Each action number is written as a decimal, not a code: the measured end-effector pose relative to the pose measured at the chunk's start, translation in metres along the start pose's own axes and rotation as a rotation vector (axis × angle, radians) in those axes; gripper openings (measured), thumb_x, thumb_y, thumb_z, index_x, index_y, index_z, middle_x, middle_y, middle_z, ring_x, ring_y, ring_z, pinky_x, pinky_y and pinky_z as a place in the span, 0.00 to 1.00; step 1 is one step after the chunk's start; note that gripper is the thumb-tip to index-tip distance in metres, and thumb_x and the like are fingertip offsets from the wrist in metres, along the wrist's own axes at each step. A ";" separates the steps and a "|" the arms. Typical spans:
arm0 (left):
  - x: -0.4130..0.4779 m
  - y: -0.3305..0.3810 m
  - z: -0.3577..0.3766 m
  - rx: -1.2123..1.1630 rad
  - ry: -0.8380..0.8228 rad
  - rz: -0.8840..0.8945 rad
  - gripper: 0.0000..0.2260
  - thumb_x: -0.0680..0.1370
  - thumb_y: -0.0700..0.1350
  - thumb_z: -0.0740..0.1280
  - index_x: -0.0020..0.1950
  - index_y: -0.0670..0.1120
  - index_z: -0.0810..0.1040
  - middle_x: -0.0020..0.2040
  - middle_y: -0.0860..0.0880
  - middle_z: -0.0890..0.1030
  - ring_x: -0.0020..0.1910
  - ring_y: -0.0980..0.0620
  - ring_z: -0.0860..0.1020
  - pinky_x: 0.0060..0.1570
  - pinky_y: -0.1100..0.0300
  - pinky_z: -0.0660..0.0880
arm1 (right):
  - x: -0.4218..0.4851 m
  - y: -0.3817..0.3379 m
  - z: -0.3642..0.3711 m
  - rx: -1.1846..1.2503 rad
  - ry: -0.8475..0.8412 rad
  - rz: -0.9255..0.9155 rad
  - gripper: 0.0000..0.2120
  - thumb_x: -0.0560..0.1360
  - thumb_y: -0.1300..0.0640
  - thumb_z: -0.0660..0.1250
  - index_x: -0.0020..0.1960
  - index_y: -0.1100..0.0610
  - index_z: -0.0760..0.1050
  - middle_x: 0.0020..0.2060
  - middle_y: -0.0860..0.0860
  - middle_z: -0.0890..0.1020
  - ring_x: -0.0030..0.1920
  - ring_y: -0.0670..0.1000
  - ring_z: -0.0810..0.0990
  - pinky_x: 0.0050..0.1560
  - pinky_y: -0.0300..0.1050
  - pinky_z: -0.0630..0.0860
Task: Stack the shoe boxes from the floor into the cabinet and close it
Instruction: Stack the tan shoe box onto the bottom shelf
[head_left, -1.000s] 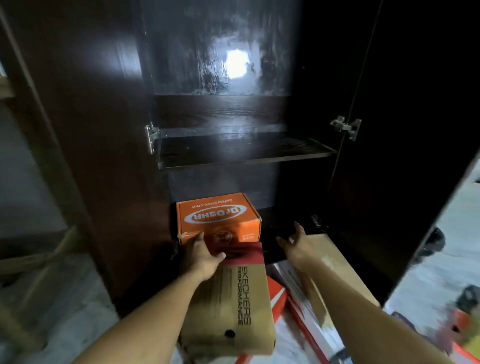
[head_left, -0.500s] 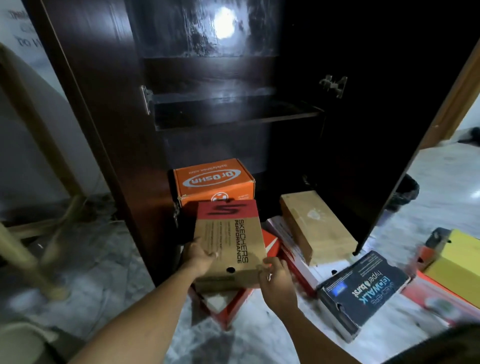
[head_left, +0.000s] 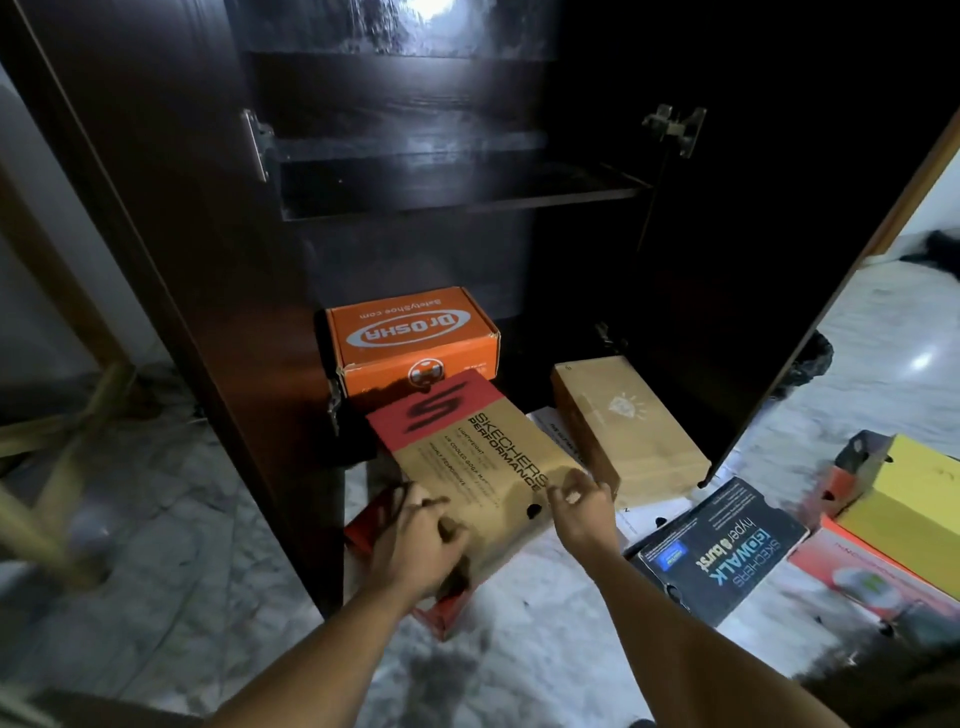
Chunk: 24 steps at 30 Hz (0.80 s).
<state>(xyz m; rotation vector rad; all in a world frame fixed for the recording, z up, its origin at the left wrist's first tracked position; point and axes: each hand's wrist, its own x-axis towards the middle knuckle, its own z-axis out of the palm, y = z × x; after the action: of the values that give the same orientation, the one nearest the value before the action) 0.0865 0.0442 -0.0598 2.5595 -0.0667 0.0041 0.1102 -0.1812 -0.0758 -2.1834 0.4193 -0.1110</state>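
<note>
Left hand (head_left: 415, 540) grips the near-left corner of the Skechers Performance box (head_left: 467, 457), fingers curled over the lid. Right hand (head_left: 582, 506) is at the box's near-right edge, fingers loosely curled and motion-blurred. Cannot tell if they pinch the box or only sit beside it.

The box is outside the cabinet (head_left: 156, 208), in front of the opening. It is skewed, red end far, cardboard end near. It sits above a red box (head_left: 363, 525) on the floor (head_left: 208, 571). Its far end overlaps the lower front of the orange Dr.OSHA box (head_left: 410, 338); contact unclear.

The orange box stands inside the cabinet at bottom left, lid up. Both doors are open. The shelf (head_left: 457, 197) above it is dark.

On the floor to the right:
- A plain brown box (head_left: 623, 431) is just beside the Skechers box, partly under the right door's edge.
- A dark GOwalk box (head_left: 722, 545) is nearer.
- A yellow box (head_left: 914, 499) is at far right, on an orange-and-white box (head_left: 857, 571) that is blurred.

Wooden legs (head_left: 62, 467) are at left, well apart from the boxes.
</note>
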 end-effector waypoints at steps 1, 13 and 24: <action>-0.001 0.002 0.004 0.028 0.003 0.045 0.22 0.71 0.60 0.61 0.58 0.51 0.82 0.58 0.55 0.71 0.60 0.52 0.69 0.55 0.51 0.75 | 0.007 0.001 0.001 0.059 -0.019 0.056 0.15 0.77 0.50 0.69 0.61 0.55 0.74 0.55 0.54 0.72 0.57 0.58 0.78 0.58 0.48 0.75; 0.021 -0.003 0.015 0.042 -0.057 0.220 0.29 0.71 0.63 0.59 0.70 0.55 0.73 0.67 0.59 0.70 0.68 0.54 0.65 0.66 0.51 0.68 | 0.003 0.014 0.001 0.470 -0.211 0.027 0.24 0.72 0.50 0.76 0.64 0.47 0.70 0.55 0.43 0.82 0.55 0.42 0.80 0.50 0.33 0.78; 0.046 -0.045 -0.022 -0.410 0.044 -0.308 0.68 0.50 0.52 0.86 0.80 0.43 0.50 0.73 0.43 0.69 0.72 0.44 0.68 0.70 0.50 0.66 | -0.041 0.020 0.016 0.411 -0.149 -0.232 0.56 0.53 0.51 0.88 0.73 0.39 0.61 0.65 0.44 0.76 0.65 0.44 0.76 0.60 0.43 0.77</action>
<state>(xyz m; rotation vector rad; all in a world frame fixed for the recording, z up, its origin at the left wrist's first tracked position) 0.1352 0.0919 -0.0655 2.1343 0.3120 -0.0646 0.0699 -0.1667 -0.0984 -1.8103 0.0483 -0.1464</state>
